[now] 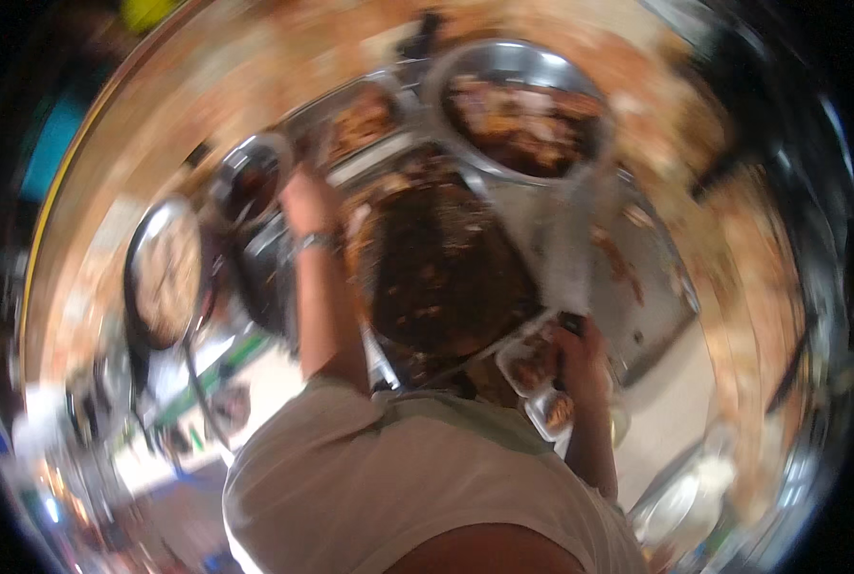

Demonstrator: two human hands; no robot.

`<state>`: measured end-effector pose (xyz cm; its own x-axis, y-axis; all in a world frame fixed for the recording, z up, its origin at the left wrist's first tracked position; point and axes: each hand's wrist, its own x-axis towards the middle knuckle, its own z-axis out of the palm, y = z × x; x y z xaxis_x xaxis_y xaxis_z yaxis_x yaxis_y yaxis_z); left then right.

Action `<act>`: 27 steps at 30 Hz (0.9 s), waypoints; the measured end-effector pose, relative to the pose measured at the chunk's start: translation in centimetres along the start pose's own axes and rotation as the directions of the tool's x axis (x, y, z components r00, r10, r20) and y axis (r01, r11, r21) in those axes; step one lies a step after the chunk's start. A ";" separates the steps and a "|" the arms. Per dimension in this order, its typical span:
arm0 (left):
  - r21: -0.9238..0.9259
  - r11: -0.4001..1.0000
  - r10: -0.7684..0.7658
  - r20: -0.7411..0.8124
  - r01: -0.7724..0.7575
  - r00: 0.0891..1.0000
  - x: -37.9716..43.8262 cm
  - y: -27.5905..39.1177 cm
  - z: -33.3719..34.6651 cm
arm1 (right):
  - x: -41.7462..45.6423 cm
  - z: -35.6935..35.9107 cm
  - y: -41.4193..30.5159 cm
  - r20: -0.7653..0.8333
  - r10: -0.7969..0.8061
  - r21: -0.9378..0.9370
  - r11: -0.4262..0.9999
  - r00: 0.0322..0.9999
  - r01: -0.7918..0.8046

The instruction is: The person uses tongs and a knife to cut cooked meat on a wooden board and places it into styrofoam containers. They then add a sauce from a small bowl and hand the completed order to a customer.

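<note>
Motion blurs the view. My right hand [586, 355] grips the black handle of a broad-bladed cleaver [569, 251], its blade pointing away from me over a metal tray [642, 316]. My left hand [313, 197] reaches out beside a small metal pot [251, 176] holding dark contents. Blur hides its fingers, so whether they hold anything is unclear. Between my arms lies a dark, worn chopping block [448, 273], with scraps around its far edge. Past the block, a rectangular metal tray [363, 118] contains brownish food pieces.
A large steel bowl [520, 107] of chopped food, apparently meat, stands at the far side. Two small containers [531, 362] [557, 415] of food sit near my right wrist. To the left is a round pan [167, 273] with pale contents. A white-filled bag or container [689, 495] lies at lower right.
</note>
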<state>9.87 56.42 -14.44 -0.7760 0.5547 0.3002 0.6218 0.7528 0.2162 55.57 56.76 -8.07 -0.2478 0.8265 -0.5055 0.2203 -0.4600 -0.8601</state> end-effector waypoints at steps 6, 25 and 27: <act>-0.298 0.951 -0.075 0.047 0.086 0.996 0.8 -0.3 -2.9 | 2.9 -2.0 1.9 0.142 -0.110 -0.011 0.994 0.984 0.113; -0.174 0.966 -0.147 0.232 0.190 0.962 5.8 6.4 5.8 | 1.1 0.8 -1.0 0.324 -0.107 -0.029 0.992 0.940 0.123; -0.168 0.964 -0.158 0.254 0.204 0.954 6.1 6.8 6.7 | 0.5 1.1 -0.8 0.307 -0.079 -0.030 0.995 0.948 0.093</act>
<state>8.69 67.29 -17.39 -0.8655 0.5007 0.0163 0.4591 0.7798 0.4256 54.26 57.20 -7.71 -0.5425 0.7205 -0.4320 0.2243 -0.3713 -0.9010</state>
